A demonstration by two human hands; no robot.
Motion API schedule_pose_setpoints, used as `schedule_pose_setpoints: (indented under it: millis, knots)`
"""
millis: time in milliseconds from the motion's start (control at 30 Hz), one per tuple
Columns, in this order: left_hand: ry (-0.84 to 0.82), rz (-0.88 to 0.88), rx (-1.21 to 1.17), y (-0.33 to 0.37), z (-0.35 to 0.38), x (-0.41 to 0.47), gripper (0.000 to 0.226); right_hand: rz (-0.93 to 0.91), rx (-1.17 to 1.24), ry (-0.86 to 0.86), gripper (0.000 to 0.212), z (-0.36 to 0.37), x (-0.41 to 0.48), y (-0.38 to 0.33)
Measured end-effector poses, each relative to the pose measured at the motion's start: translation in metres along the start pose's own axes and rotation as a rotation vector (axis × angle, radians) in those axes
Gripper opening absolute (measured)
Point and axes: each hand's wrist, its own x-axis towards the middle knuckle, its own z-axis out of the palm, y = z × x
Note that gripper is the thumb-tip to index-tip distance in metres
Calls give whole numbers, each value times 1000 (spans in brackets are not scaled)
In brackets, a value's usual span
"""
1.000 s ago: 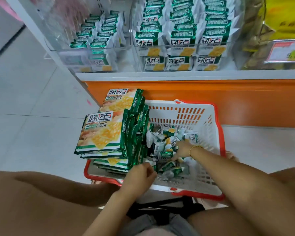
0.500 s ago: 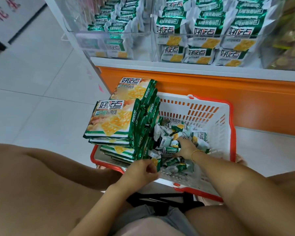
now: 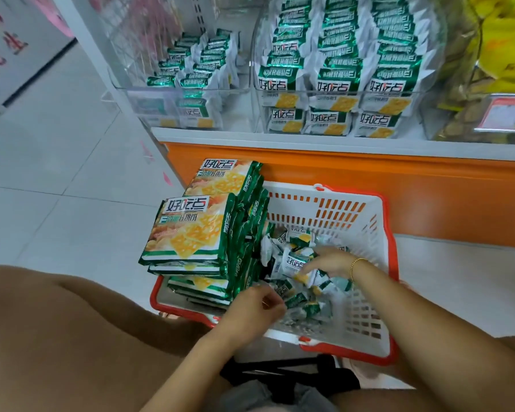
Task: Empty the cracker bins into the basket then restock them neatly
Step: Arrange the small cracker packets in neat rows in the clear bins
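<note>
A white basket with a red rim point(image 3: 369, 233) stands on the floor below the shelf. Several small green-and-white cracker packets point(image 3: 298, 263) lie loose in it. Large cracker bags point(image 3: 191, 230) are stacked on its left side. My right hand point(image 3: 330, 260) reaches into the loose packets, fingers curled over them. My left hand point(image 3: 256, 304) is at the basket's near edge, its fingers curled at a small packet. Two clear bins sit on the shelf: the left bin point(image 3: 188, 75) partly filled, the right bin point(image 3: 339, 69) packed in neat rows.
An orange shelf base point(image 3: 399, 185) runs behind the basket. Yellow snack bags point(image 3: 503, 55) fill a bin at the far right with a price tag. White tiled floor point(image 3: 57, 188) spreads to the left. My knees flank the basket.
My right hand has shifted a little within the loose packets. The camera has tilted up and moved closer, showing more of the shelf bins. My left hand stays at the near edge.
</note>
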Motion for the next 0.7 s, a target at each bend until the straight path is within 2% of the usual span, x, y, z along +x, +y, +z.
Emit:
schedule_pose_setpoints:
  millis: [33,100,133,200,267,300,333,400,433,500,600,700]
  knots:
    - [8,-5,-40,6,-2,2,6,-11,149,-28,94,-8,-11,-9]
    - [62,-34,-105,18,-7,5,24,-66,292,-95,110,-26,-35,-30]
    - [106,-55,-148,24,-9,6,34,-105,323,-105,117,-38,-47,-41]
    - [183,-88,-335,40,-20,5,46,-207,330,-93,114,-60,-74,-65]
    - [202,-69,-617,62,-35,-1,41,-305,313,-104,112,-76,-102,-85]
    - [189,-32,-726,71,-43,-5,36,-340,301,-114,107,-81,-120,-95]
    - [180,28,-788,81,-51,-8,30,-377,310,-122,88,-83,-132,-103]
    - [175,141,-850,96,-68,-17,14,-475,329,-129,37,-80,-157,-118]
    - [174,174,-885,101,-75,-20,11,-527,343,-128,23,-76,-167,-127]
    - [157,203,-990,103,-88,-20,10,-597,375,-77,11,-66,-178,-139]
    - [168,204,-1014,99,-104,-16,13,-627,366,-1,11,-58,-178,-148]
    - [158,197,-989,99,-112,-14,22,-633,384,80,43,-53,-172,-148]
